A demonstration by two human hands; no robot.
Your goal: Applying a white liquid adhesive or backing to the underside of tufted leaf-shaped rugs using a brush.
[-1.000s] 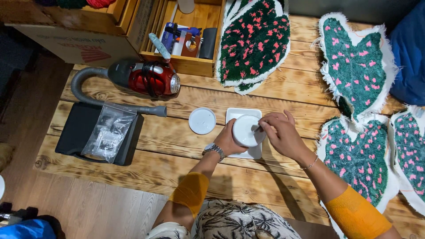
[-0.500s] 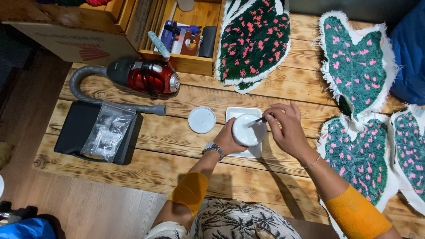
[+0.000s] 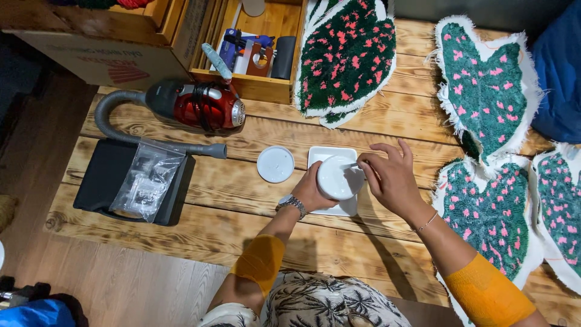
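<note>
White and round, the tub [image 3: 339, 177] sat in my left hand [image 3: 311, 189], tipped on its side over the square white dish [image 3: 330, 154] on the table [image 3: 242, 224]. That grip was wrapped around the tub's near side, fingers curled and pressed to its wall. My right hand [image 3: 393, 178] came in from the other side, thumb and forefinger pinched on something small and pale at the tub's rim; what it was I could not tell. The other fingers were spread loose above it.

Just left of the dish lay the round white lid [image 3: 275, 164], flat on the planks and apart from both hands. Farther left lay the red vacuum [image 3: 203, 106] with its grey hose [image 3: 121, 130], and below it a black case [image 3: 100, 181] with a clear bag [image 3: 145, 184] on top. Green tufted pieces [image 3: 348, 54] with pink flecks lay ahead and to my right, one of them close by my right wrist.

As I judged it, the risk lay in the tilt. With the tub on its side and open, whatever was inside could run or drop past the dish if my left hand rolled it further or drifted off centre. A slip of the right-hand pinch could flick some toward the tufted piece beside it. The lid sat near enough to be knocked by my left elbow or wrist.
</note>
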